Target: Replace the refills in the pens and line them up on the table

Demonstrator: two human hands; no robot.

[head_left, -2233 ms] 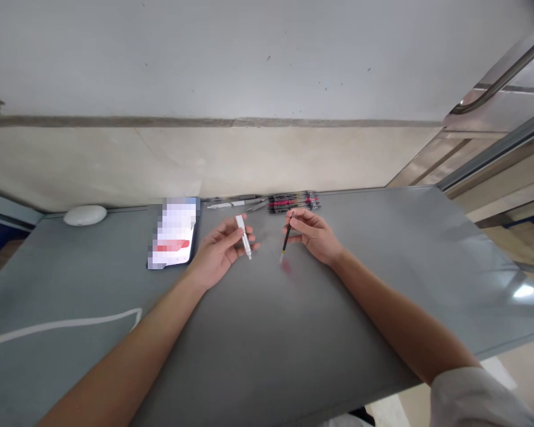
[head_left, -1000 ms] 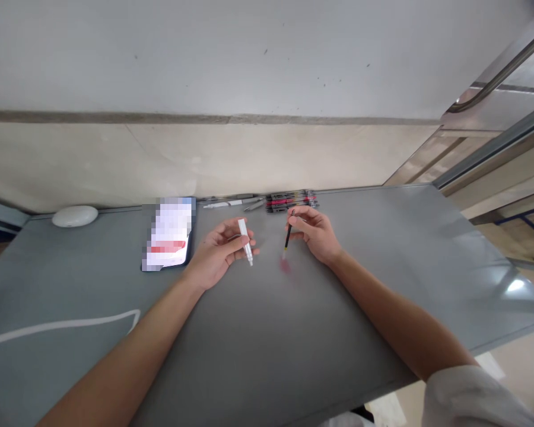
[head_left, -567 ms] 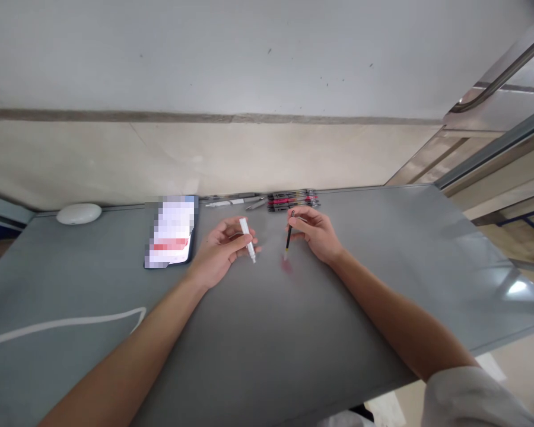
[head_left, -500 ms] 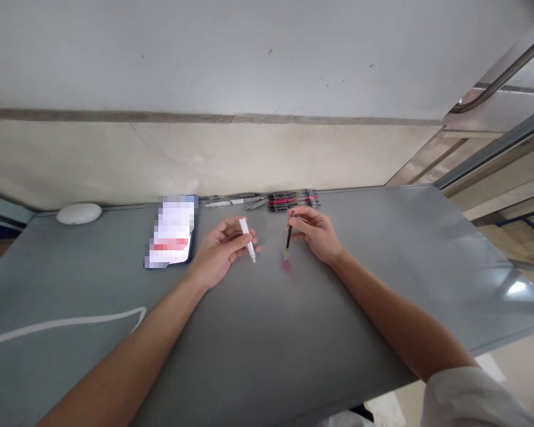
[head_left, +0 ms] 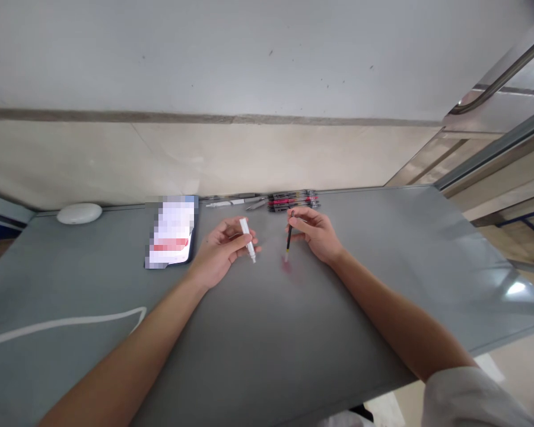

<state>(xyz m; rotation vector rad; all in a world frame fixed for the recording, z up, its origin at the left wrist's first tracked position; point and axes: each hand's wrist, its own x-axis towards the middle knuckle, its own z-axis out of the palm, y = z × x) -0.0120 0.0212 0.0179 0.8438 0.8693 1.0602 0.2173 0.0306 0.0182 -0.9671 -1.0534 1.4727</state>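
Observation:
My left hand (head_left: 225,249) grips a slim white tube (head_left: 247,234) between thumb and fingers, its narrow end tilted down toward the table. Between the fingertips of my right hand (head_left: 314,231) is a small brush (head_left: 289,237) with a black handle, a yellow band and a pale tip. That tip points down at a reddish smudge (head_left: 286,268) on the grey table; whether it touches the surface I cannot tell. Behind my hands, several black and red pens (head_left: 293,200) lie side by side near the wall.
Left of my hands lies a phone (head_left: 171,231) with a lit, blurred screen. A white oval case (head_left: 79,213) sits by the wall at the far left. More pens (head_left: 226,203) rest along the back edge. A white cable (head_left: 62,323) crosses the table (head_left: 258,356) at left.
Almost nothing differs. Both hands keep their places and their holds on the tube and the brush.

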